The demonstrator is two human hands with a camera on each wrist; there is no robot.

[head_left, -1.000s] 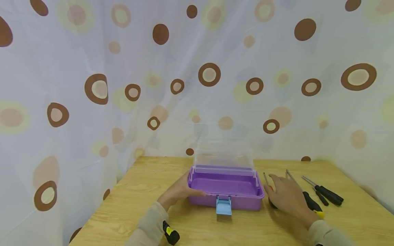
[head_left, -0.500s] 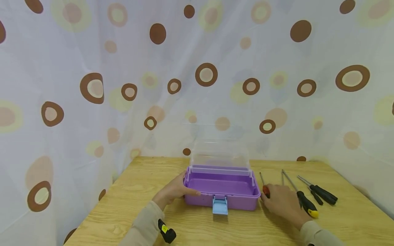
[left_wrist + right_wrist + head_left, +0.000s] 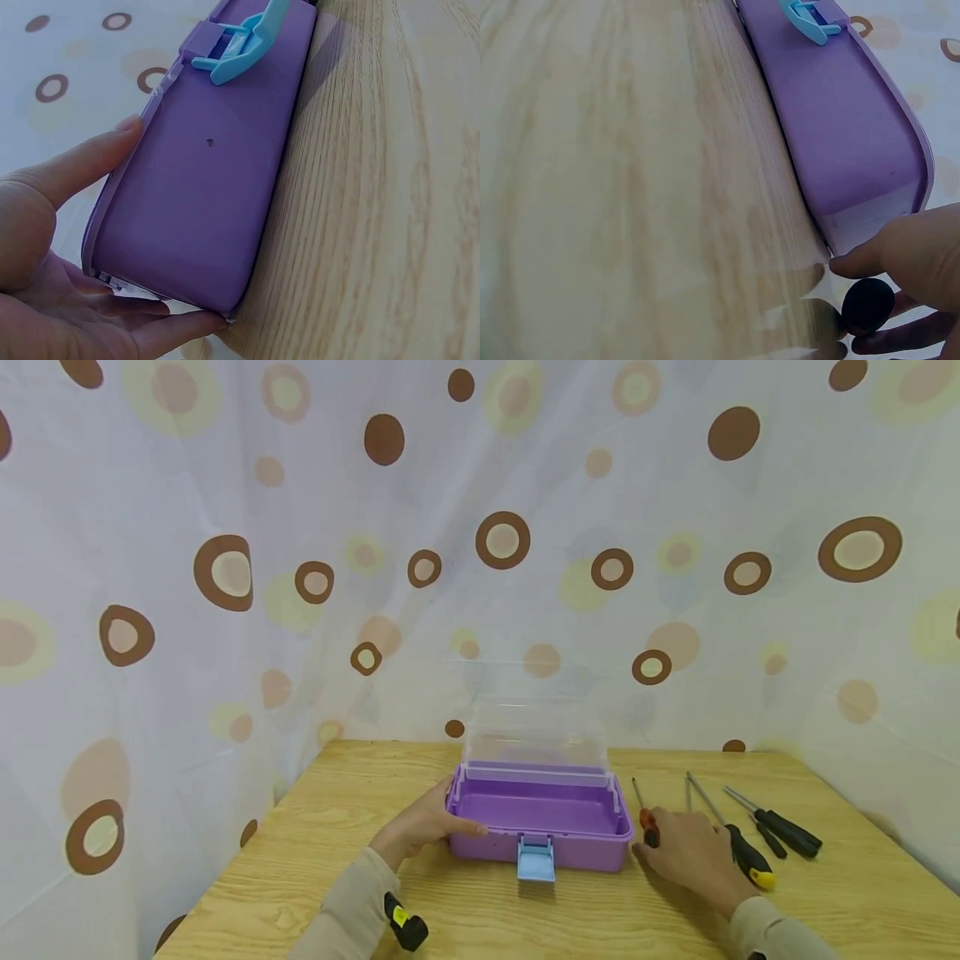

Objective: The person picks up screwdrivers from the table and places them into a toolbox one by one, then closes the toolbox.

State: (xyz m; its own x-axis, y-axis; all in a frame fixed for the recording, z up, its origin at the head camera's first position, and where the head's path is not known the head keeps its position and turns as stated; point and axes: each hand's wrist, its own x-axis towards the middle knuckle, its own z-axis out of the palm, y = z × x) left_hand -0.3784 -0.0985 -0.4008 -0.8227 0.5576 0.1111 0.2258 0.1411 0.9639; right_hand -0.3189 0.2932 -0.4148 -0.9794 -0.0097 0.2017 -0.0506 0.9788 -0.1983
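A purple toolbox (image 3: 540,852) with a raised clear lid (image 3: 536,731) and a light-blue latch (image 3: 536,862) stands on the table. My left hand (image 3: 423,827) holds its left end, the thumb along the front rim and the fingers around the end wall, as the left wrist view shows. Just right of the box, my right hand (image 3: 686,852) has its thumb and fingers around the handle of a red-and-black screwdriver (image 3: 649,828) on the table. In the right wrist view the black handle end (image 3: 868,306) shows between thumb and fingers.
Right of my right hand lie a long black-and-yellow screwdriver (image 3: 746,858), a black-handled screwdriver (image 3: 787,833) and a smaller black-handled one (image 3: 771,841). Another thin shaft (image 3: 688,793) shows beyond the right hand. A patterned curtain (image 3: 525,610) hangs behind the wooden table (image 3: 285,868).
My right hand has come down from above the red-and-black screwdriver and closed its fingers around the handle. The left hand has stayed on the toolbox. The head view has shifted slightly.
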